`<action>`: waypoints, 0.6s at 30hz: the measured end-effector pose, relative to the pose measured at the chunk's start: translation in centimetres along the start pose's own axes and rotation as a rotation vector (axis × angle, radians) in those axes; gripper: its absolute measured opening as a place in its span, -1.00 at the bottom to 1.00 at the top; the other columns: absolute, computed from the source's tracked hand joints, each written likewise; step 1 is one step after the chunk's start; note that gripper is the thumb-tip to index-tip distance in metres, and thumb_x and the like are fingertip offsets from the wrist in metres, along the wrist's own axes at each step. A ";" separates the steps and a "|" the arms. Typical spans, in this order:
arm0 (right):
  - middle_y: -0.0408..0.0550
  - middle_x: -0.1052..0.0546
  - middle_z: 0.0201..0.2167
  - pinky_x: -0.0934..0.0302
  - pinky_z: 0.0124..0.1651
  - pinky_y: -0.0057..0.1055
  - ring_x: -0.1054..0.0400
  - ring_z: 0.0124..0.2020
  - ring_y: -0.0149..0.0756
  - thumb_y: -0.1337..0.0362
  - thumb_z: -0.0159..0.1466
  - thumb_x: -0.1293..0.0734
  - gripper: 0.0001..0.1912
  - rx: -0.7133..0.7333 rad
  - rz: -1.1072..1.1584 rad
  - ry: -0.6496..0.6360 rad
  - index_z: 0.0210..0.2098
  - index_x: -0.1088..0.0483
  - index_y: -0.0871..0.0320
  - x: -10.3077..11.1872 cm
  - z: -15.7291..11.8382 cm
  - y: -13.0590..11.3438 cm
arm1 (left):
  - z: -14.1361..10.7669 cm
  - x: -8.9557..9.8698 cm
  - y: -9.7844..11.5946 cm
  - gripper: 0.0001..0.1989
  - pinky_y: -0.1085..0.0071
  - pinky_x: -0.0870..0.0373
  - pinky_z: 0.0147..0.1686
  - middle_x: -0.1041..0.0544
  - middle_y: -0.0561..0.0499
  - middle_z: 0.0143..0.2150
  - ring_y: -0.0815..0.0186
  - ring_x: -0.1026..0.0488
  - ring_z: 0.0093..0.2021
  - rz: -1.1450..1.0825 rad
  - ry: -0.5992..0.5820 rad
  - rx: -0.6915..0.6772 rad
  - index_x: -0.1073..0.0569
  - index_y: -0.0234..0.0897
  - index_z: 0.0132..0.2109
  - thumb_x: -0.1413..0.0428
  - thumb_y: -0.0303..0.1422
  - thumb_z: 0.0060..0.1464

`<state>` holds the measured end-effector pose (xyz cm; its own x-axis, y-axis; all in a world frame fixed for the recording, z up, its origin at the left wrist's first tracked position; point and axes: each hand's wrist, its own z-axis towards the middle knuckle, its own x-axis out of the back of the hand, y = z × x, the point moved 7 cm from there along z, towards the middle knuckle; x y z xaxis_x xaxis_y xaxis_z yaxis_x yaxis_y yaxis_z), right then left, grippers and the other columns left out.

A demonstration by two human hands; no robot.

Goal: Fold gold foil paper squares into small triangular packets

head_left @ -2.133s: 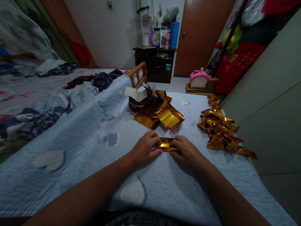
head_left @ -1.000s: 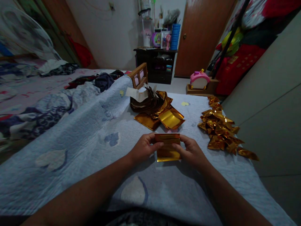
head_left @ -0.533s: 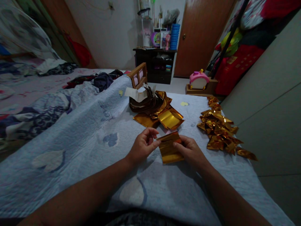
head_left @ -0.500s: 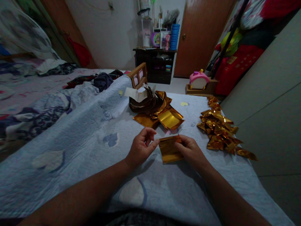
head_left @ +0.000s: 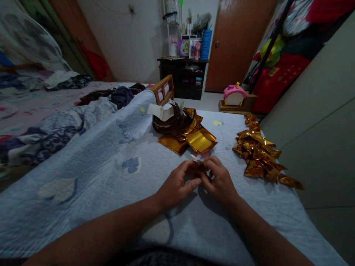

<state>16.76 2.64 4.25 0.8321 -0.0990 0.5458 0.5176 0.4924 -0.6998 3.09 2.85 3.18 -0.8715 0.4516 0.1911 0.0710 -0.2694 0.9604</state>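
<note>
My left hand [head_left: 179, 184] and my right hand [head_left: 219, 180] meet over the bed, fingertips close together. Between them is a sheet of gold foil paper [head_left: 202, 168], mostly hidden by my fingers; only a small dark bit and a pale edge show. My right hand pinches it between thumb and fingers. The left fingers curl around its far side, with the thumb stretched toward the right hand. Just beyond lie flat gold foil sheets [head_left: 202, 139] beside a fanned stack of paper [head_left: 169, 123]. Folded gold foil pieces [head_left: 256, 149] form a heap to the right.
A pale blue quilt [head_left: 102, 192] with heart shapes covers the bed. A small wooden rail [head_left: 163, 88] stands at its far edge. Rumpled clothes [head_left: 122, 96] lie at left. Beyond are a dark cabinet [head_left: 180, 79] and a pink toy case [head_left: 235, 94]; a pale cupboard [head_left: 318, 122] borders the right.
The gold foil paper, held flat and in plain view before, is now bunched or turned between my fingers. My left hand has moved right and closed in on it against the right hand.
</note>
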 end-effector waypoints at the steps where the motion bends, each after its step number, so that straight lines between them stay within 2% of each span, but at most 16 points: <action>1: 0.02 -0.38 -0.21 -0.28 -0.16 -0.25 -0.34 -0.17 -0.16 0.40 0.18 -0.27 -0.92 0.039 0.000 -0.015 -0.33 -0.28 0.11 -0.1 0.0 -0.5 | 0.0 -0.1 -0.5 -0.71 0.24 -0.44 0.03 -0.55 -0.13 -0.02 0.18 -0.53 -0.01 -0.108 -0.002 0.051 -0.40 -0.25 0.05 -0.20 -0.30 0.24; 3: 0.08 -0.37 -0.10 -0.30 -0.01 -0.15 -0.31 -0.02 -0.06 0.37 0.16 -0.31 -0.86 0.107 -0.003 -0.062 -0.26 -0.30 0.12 -0.4 -0.2 -1.3 | 0.1 -0.1 -1.2 -0.70 0.31 -0.46 -0.07 -0.57 -0.09 -0.11 0.21 -0.54 -0.09 -0.289 0.023 0.132 -0.43 -0.26 0.00 -0.26 -0.26 0.18; 5: 0.12 -0.34 -0.01 -0.28 0.08 -0.07 -0.26 0.06 -0.01 0.32 0.19 -0.34 -0.77 0.149 -0.008 -0.115 -0.14 -0.33 0.13 -0.6 -0.3 -2.0 | 0.3 0.3 -1.6 -0.62 0.34 -0.46 -0.12 -0.59 -0.08 -0.14 0.22 -0.55 -0.14 -0.421 0.099 0.176 -0.46 -0.28 0.02 -0.32 -0.26 0.11; 8: 0.13 -0.32 0.06 -0.24 0.15 -0.03 -0.22 0.13 0.01 0.27 0.24 -0.36 -0.68 0.190 -0.007 -0.156 -0.01 -0.35 0.12 -0.7 -0.5 -2.6 | 0.6 1.4 -2.2 -0.56 0.33 -0.45 -0.05 -0.62 -0.11 -0.09 0.20 -0.56 -0.10 -0.516 0.244 0.214 -0.50 -0.31 0.08 -0.34 -0.29 0.07; 11: 0.09 -0.34 0.05 -0.21 0.16 -0.04 -0.23 0.13 -0.02 0.31 0.27 -0.33 -0.78 0.180 -0.013 -0.068 -0.08 -0.37 0.10 0.2 -0.3 -2.3 | 0.8 2.2 -2.7 -0.61 0.33 -0.47 -0.08 -0.65 -0.13 -0.12 0.19 -0.59 -0.13 -0.523 0.322 0.256 -0.55 -0.37 0.01 -0.34 -0.31 0.05; 15: 0.03 -0.42 -0.07 -0.25 0.01 -0.13 -0.31 -0.02 -0.11 0.30 0.32 -0.30 -0.92 -0.024 0.037 0.161 -0.19 -0.32 0.07 2.1 0.0 0.2 | 0.8 2.7 -3.0 -0.62 0.33 -0.51 -0.19 -0.67 -0.12 -0.20 0.19 -0.61 -0.24 -0.536 0.359 0.281 -0.55 -0.38 -0.05 -0.37 -0.31 0.00; 18: -0.06 -0.46 -0.22 -0.28 -0.21 -0.27 -0.37 -0.23 -0.21 0.18 0.33 -0.32 -0.85 -0.262 0.274 0.092 -0.17 -0.27 0.05 1.3 0.0 2.5 | 0.7 2.6 -2.7 -0.61 0.36 -0.51 -0.24 -0.68 -0.11 -0.21 0.20 -0.62 -0.27 -0.548 0.344 0.279 -0.54 -0.37 -0.07 -0.39 -0.31 -0.03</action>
<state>19.18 3.72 3.22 0.9548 -0.0775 0.2869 0.2971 0.2753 -0.9143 0.97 5.36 1.22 -0.9181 0.1528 -0.3658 -0.3405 0.1688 0.9250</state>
